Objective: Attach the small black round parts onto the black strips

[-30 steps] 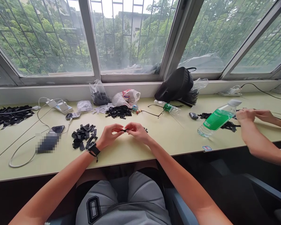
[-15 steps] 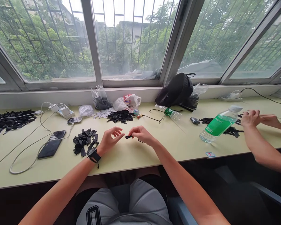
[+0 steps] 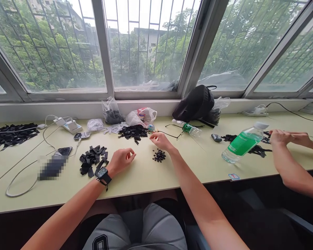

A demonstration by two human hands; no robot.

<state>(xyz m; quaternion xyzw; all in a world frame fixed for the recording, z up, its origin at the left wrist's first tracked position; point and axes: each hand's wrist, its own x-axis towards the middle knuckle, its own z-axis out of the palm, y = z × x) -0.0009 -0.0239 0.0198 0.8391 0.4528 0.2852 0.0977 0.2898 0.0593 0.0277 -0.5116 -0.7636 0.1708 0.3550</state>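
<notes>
My left hand (image 3: 123, 160), with a dark watch on its wrist, rests over the table, its fingers loosely curled and apart; nothing shows in them. Beside it lies a loose heap of black fabric strips (image 3: 92, 158). My right hand (image 3: 161, 141) is stretched farther forward, fingers slightly bent and apart, with nothing visible in them. Just left of its fingertips is another pile of black fabric pieces (image 3: 133, 132), one piece sticking out toward me. Under my right wrist sits a small cluster of tiny black rings (image 3: 159, 156).
A phone (image 3: 53, 167) and white cables lie at left, near a power strip (image 3: 72, 125). Plastic bags (image 3: 141, 116), glasses (image 3: 176, 134) and a black bag (image 3: 194, 103) line the back. A green-labelled bottle (image 3: 243, 143) stands tilted-looking at right, beside another person's hands (image 3: 281, 137).
My right hand has moved forward and right, and the small black piece is no longer in its fingers. My left hand has drawn slightly nearer to me. The ring cluster is uncovered.
</notes>
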